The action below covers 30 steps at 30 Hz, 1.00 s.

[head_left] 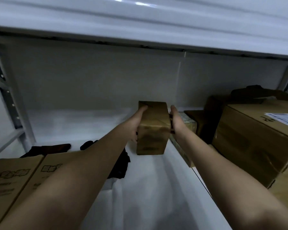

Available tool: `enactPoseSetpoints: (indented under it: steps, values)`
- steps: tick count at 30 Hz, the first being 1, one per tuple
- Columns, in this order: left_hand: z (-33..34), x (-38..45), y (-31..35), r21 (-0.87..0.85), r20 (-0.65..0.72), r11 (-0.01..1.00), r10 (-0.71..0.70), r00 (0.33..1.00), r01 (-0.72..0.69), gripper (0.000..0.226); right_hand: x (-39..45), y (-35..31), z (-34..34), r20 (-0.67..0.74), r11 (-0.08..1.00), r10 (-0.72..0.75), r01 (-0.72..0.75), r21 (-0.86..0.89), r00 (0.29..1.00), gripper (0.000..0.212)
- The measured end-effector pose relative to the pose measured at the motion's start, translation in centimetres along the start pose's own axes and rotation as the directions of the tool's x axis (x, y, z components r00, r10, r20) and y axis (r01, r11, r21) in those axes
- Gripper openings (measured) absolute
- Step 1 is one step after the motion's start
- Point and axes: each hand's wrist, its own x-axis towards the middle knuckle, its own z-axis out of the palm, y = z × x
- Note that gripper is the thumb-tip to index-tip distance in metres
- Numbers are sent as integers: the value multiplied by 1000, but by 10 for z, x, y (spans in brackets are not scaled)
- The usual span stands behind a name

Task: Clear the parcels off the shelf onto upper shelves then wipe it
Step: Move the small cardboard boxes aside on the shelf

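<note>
Both hands reach into the white shelf (pixel 140 188) and hold a small brown parcel (pixel 152 128) between them, out over the middle of the shelf. The left hand (pixel 136 125) presses flat along the parcel's left face, fingers straight and pointing forward, thumb underneath. The right hand (pixel 176 122) lies against its right face, fingers extended, palm turned inward. A large cardboard box (pixel 256 138) sits to the right, printed boxes (pixel 20 176) at the left front, dark cloth (pixel 118 163) beside them.
</note>
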Motion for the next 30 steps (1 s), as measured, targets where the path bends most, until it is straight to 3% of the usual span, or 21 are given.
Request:
enactPoseSetpoints:
  steps: [5, 11, 16, 20, 23, 26, 30]
  values:
    - [-7, -15, 4, -75, 62, 994, -75, 995, 80, 69, -14, -5, -8, 50, 1000, 7, -7, -1, 999, 59]
    - [-3, -36, -2, -147, 70, 985, -79, 994, 88, 61, -42, -13, -16, 129, 999, -20, 26, -46, 991, 49]
    - [6, -52, -16, -184, 33, 983, 31, 999, -24, 63, -58, -13, -26, 203, 990, -105, 122, -74, 974, 38]
    - [19, -70, -32, -221, -11, 958, 183, 983, -181, 63, -72, 0, -33, 254, 993, -106, 115, -21, 961, 55]
    - [32, -88, -46, -307, -50, 927, 209, 977, -214, 61, -80, 11, -43, 270, 996, -61, 40, 81, 961, 55]
    - [39, -101, -59, -367, -78, 896, 239, 968, -251, 62, -95, 14, -48, 287, 985, -74, 25, 171, 955, 42]
    - [39, -123, -67, -393, -133, 875, 252, 959, -284, 69, -117, 13, -41, 262, 982, -134, 93, 163, 956, 43]
